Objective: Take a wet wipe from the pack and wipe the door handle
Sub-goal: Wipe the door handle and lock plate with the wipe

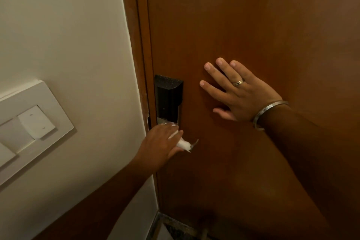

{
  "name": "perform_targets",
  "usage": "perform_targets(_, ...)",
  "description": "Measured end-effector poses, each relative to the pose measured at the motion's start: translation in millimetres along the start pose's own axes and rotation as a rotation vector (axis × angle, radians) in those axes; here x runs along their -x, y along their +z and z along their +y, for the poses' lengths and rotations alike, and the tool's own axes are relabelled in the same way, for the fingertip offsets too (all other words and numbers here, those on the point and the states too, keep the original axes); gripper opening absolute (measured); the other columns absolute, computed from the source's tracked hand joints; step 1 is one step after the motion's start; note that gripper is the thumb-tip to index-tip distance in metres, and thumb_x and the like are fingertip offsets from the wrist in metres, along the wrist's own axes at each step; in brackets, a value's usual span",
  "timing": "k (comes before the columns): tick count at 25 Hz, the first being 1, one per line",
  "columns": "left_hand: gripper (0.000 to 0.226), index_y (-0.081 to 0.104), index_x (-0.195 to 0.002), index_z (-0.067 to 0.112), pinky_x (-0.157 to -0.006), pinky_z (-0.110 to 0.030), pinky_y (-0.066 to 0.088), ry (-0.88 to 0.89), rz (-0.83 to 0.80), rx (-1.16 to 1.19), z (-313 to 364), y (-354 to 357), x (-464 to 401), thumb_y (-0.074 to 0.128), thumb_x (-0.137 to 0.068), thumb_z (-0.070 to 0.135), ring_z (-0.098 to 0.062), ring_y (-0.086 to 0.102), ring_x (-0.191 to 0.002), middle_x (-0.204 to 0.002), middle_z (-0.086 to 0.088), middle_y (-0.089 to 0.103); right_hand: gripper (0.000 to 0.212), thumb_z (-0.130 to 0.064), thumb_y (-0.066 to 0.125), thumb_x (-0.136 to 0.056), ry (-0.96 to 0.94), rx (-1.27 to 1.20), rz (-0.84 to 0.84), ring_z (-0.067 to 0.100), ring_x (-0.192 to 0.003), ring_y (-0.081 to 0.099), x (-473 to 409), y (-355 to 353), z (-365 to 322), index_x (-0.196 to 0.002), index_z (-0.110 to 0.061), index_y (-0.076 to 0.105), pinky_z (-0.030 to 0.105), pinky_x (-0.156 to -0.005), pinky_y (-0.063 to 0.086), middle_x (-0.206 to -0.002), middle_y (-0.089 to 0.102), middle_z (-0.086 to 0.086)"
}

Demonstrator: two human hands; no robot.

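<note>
Wet wipe (pixel 183 144): white, bunched, pressed onto door handle (pixel 194 144); only the handle's metal tip shows past it. Left hand (pixel 161 142) closed around wipe and handle, below the black lock housing (pixel 168 97). Right hand (pixel 239 91) flat, fingers spread, palm against brown door (pixel 253 15); ring, metal bangle (pixel 266 115) at wrist. White switch plate (pixel 29 122) on wall to the left.

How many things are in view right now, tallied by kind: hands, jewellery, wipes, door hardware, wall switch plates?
Hands: 2, the left hand on the handle and the right hand flat on the door
Jewellery: 2, ring and bangle
Wet wipe: 1
Door hardware: 2, black lock body and door handle
Switch plate: 1
Total: 8
</note>
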State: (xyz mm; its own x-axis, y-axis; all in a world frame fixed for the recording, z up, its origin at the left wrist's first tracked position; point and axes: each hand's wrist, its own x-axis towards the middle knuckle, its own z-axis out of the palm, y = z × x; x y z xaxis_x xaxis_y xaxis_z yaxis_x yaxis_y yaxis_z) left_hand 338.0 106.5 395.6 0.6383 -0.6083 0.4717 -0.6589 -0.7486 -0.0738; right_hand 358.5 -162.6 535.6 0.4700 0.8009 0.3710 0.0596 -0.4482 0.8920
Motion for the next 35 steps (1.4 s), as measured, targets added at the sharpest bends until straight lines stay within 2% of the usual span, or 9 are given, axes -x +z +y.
perform_targets(2,0.061,0.059,-0.125,0.009,-0.088,-0.052,0.045,-0.019,0.016,-0.052,11.3,4.7,1.4,0.071,-0.079,0.048,-0.037,0.057,-0.107,-0.119,-0.022,0.061,0.083,-0.065,0.030,-0.092,-0.005,0.003,0.001,0.045,-0.149,0.019,0.2,0.1,0.7,-0.158,-0.014,0.026,0.052,-0.122,0.011,-0.163,0.017,0.026)
perform_targets(5,0.059,0.055,-0.130,0.007,-0.082,-0.049,0.048,-0.015,0.036,-0.066,8.4,2.8,10.8,0.073,-0.081,0.035,-0.037,0.060,-0.097,-0.110,-0.023,0.063,0.084,-0.065,0.029,-0.092,-0.007,0.003,-0.006,0.045,-0.149,0.019,0.2,0.2,-0.6,-0.158,-0.014,0.024,0.052,-0.122,0.010,-0.163,0.015,0.025)
perform_targets(11,0.039,0.073,-0.091,0.002,-0.068,-0.042,0.058,0.116,0.054,0.176,28.7,6.0,-0.2,0.091,-0.057,0.007,-0.028,0.072,-0.075,-0.085,-0.015,0.074,0.083,-0.065,0.029,-0.092,-0.002,0.009,-0.007,0.044,-0.149,0.020,-0.5,-0.4,-0.4,-0.158,-0.015,0.025,0.052,-0.122,0.011,-0.163,0.016,0.025)
perform_targets(15,0.037,0.057,-0.121,0.009,-0.072,-0.035,0.052,-0.156,-0.190,0.059,72.1,16.2,-32.8,0.068,-0.086,0.018,-0.021,0.065,-0.083,-0.100,-0.008,0.069,0.083,-0.065,0.028,-0.093,-0.004,0.017,-0.016,0.045,-0.149,0.021,-1.0,-1.3,-0.3,-0.158,-0.015,0.025,0.052,-0.122,0.011,-0.163,0.017,0.025)
perform_targets(18,0.035,0.053,-0.125,0.013,-0.080,-0.034,0.049,-0.243,-0.178,-0.005,77.6,17.6,-35.4,0.060,-0.092,0.023,-0.019,0.061,-0.089,-0.107,-0.006,0.066,0.083,-0.065,0.030,-0.092,-0.001,0.011,-0.011,0.045,-0.149,0.022,-1.2,-1.6,1.2,-0.158,-0.015,0.026,0.052,-0.122,0.012,-0.162,0.018,0.025)
perform_targets(23,0.060,0.068,-0.100,-0.005,-0.073,-0.053,0.056,-0.040,0.004,0.091,53.2,12.1,-2.0,0.094,-0.051,0.016,-0.036,0.071,-0.078,-0.087,-0.021,0.073,0.083,-0.064,0.028,-0.092,-0.007,0.002,-0.024,0.044,-0.149,0.019,0.3,-0.2,-0.8,-0.158,-0.015,0.024,0.052,-0.122,0.009,-0.163,0.015,0.025)
perform_targets(28,0.031,0.065,-0.109,0.005,-0.073,-0.038,0.053,-0.150,-0.066,0.074,69.2,18.7,-27.1,0.073,-0.084,0.022,-0.023,0.069,-0.075,-0.084,-0.008,0.073,0.083,-0.065,0.027,-0.092,-0.013,0.008,-0.038,0.044,-0.149,0.018,0.3,-2.5,0.4,-0.158,-0.015,0.023,0.052,-0.122,0.008,-0.163,0.015,0.024)
perform_targets(32,0.055,0.062,-0.110,-0.001,-0.074,-0.047,0.057,0.153,0.127,0.149,30.2,24.4,-2.6,0.087,-0.063,0.012,-0.030,0.070,-0.081,-0.092,-0.018,0.073,0.082,-0.064,0.028,-0.092,-0.011,0.000,-0.038,0.044,-0.149,0.018,-1.4,-2.8,0.0,-0.158,-0.015,0.023,0.052,-0.122,0.009,-0.163,0.014,0.025)
perform_targets(35,0.036,0.067,-0.111,0.003,-0.088,-0.047,0.049,0.163,0.203,0.042,-7.5,18.3,26.0,0.069,-0.081,0.022,-0.030,0.065,-0.103,-0.112,-0.016,0.069,0.082,-0.064,0.028,-0.092,-0.005,0.001,-0.034,0.044,-0.150,0.018,0.0,-1.7,-0.5,-0.158,-0.015,0.023,0.052,-0.122,0.009,-0.163,0.015,0.025)
